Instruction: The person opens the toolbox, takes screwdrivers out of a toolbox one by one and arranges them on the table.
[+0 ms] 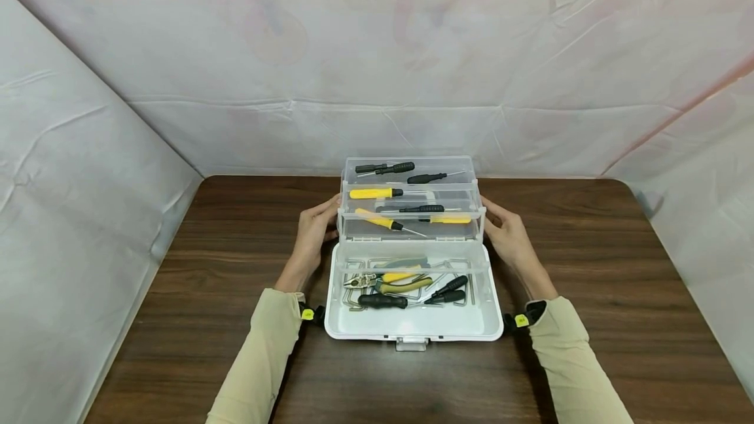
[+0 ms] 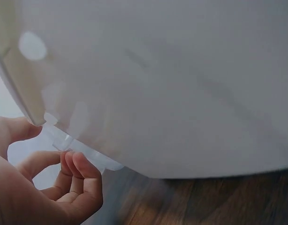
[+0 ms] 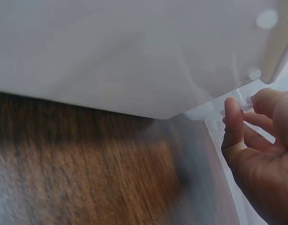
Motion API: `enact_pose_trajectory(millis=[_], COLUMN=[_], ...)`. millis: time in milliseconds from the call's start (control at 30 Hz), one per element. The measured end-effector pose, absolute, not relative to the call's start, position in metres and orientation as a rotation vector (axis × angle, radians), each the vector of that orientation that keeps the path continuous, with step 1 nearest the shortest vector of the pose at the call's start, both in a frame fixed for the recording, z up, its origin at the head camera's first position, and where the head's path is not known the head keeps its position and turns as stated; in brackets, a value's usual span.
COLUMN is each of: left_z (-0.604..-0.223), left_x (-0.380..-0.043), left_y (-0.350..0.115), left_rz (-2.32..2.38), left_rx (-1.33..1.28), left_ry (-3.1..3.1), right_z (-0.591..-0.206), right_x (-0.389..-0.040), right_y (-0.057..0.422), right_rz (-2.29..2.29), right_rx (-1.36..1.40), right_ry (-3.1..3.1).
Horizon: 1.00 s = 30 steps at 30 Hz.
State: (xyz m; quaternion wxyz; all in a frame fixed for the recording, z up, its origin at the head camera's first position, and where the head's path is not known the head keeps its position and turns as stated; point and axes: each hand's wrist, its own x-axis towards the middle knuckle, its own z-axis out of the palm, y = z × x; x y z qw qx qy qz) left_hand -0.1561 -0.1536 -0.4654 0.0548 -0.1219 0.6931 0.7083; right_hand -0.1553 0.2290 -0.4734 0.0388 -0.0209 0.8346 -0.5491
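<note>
A latch (image 1: 412, 344) juts out at 6 o'clock from an open white toolbox (image 1: 412, 327) on a wood-grain tabletop (image 1: 235, 247), where a person in pale sleeves (image 1: 259, 345) handles the box's clear trays (image 1: 353, 231) from both ends. Behind the latch, a black-handled tool (image 1: 383, 301) lies in the base beside pliers (image 1: 391, 288) whose nose points to 9 o'clock; two more black handles (image 1: 453, 284) aim toward 2 or 3, bent metal rods (image 1: 356, 309) scattered about them. The left hand (image 1: 309, 234) is at roughly 10 o'clock of the box, the right hand (image 1: 511, 241) at 2; the left fingers (image 2: 87, 176) and right fingers (image 3: 234, 126) curl in, apparently pinching the clear plastic, though the exact contact is partly hidden. Between them the trays rise in tiers toward 12 o'clock. Good handling would seem to call for a matched pace, both ends moved together so neither side twists or binds, with fingertips on the outer rims and off the joints. Gentleness should matter too: a yellow screwdriver (image 1: 374, 218) slants toward 4 o'clock on the lowest tier, another (image 1: 376, 193) above points to 3, and black-handled drivers (image 1: 427, 178) lie highest, where a jolt could send them sliding. White cloth (image 1: 412, 51) hangs beyond, at 12.
</note>
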Motion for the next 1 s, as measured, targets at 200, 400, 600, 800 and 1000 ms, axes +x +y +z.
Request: enact_pose_trajectory(millis=[200, 400, 600, 800, 1000], left_z=[-0.467, -0.474, -0.479, -0.478, -0.48], left_x=[-0.158, -0.156, -0.154, -0.155, -0.155], left_y=[-0.155, -0.154, -0.154, -0.153, -0.154], left_rz=[2.142, 2.126, 2.122, 2.089, 2.059], left_rx=[-0.442, -0.455, -0.415, -0.391, -0.355], left_ry=[2.062, 2.049, 2.059, 2.083, 2.12], right_z=[-0.475, -0.476, -0.475, -0.475, -0.477], right_x=[-0.155, -0.154, -0.154, -0.155, -0.155], right_y=[0.229, 0.228, 0.226, 0.226, 0.226], right_rz=[-1.675, -1.676, -1.724, -1.729, -1.721], right_rx=[-0.071, -0.058, -0.03, 0.014, 0.054], right_ry=[2.556, 2.534, 2.492, 2.469, 2.42])
